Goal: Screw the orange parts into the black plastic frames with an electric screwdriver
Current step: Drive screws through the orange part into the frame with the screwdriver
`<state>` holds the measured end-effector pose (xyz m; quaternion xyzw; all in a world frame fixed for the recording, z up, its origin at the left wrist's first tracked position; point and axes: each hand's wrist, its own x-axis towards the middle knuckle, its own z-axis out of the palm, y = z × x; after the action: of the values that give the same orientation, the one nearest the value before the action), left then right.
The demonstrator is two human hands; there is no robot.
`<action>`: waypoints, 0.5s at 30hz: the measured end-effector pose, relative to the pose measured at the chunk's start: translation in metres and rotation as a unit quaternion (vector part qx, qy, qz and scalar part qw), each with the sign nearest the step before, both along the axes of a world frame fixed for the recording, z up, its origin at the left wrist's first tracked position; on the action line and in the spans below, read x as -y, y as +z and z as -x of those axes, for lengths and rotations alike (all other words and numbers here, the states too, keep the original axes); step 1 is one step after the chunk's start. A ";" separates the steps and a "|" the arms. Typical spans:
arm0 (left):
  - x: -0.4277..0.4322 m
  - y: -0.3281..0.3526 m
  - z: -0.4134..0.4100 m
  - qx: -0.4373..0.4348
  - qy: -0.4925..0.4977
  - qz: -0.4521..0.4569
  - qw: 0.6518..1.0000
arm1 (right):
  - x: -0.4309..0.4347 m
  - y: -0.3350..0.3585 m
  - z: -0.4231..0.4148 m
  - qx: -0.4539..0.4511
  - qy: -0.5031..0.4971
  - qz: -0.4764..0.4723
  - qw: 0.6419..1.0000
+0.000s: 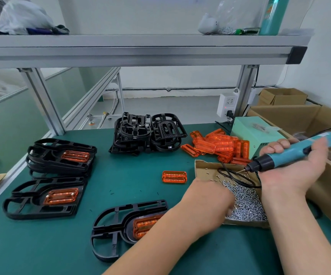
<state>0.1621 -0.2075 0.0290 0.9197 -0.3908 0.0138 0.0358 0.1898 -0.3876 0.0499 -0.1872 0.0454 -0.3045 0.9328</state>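
Note:
A black plastic frame (109,231) with an orange part (143,225) seated in it lies on the green mat near me. My left hand (210,201) reaches across it into a cardboard tray of screws (246,205); its fingertips are blurred and hidden among the screws. My right hand (293,167), palm up, holds the teal electric screwdriver (291,153) above the tray, bit pointing left and down. A loose orange part (174,177) lies beside the tray. Behind the tray is a pile of orange parts (220,145).
Two frames with orange parts (43,197) (61,157) lie stacked at the left. A heap of bare black frames (146,133) sits at the back. A green power box (250,132) and open cardboard boxes (303,120) stand on the right. A shelf (140,50) runs overhead.

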 end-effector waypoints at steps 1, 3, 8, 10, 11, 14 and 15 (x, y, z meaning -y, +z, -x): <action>0.000 -0.001 0.000 0.002 0.003 0.006 1.000 | -0.001 0.000 0.000 -0.001 0.000 0.000 1.000; 0.000 -0.005 -0.001 0.009 0.000 0.023 1.000 | -0.002 0.000 0.000 -0.003 0.001 0.000 1.000; -0.001 -0.015 -0.001 0.008 0.003 0.090 0.996 | -0.004 0.001 0.001 -0.008 0.000 -0.001 1.000; 0.000 -0.018 0.000 0.012 0.006 0.117 0.993 | -0.005 0.002 0.002 -0.010 -0.002 -0.001 1.000; 0.000 -0.018 0.001 0.014 0.009 0.120 0.993 | -0.005 0.003 0.002 -0.011 -0.003 0.000 1.000; 0.001 -0.017 -0.001 0.026 0.017 0.110 0.993 | -0.006 0.003 0.003 -0.014 -0.005 0.000 1.000; 0.001 -0.018 -0.001 0.025 0.018 0.107 0.994 | -0.006 0.003 0.003 -0.016 -0.006 0.000 1.000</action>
<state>0.1633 -0.2083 0.0113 0.9168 -0.3712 0.0794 0.1237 0.1865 -0.3820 0.0534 -0.1916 0.0615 -0.3072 0.9301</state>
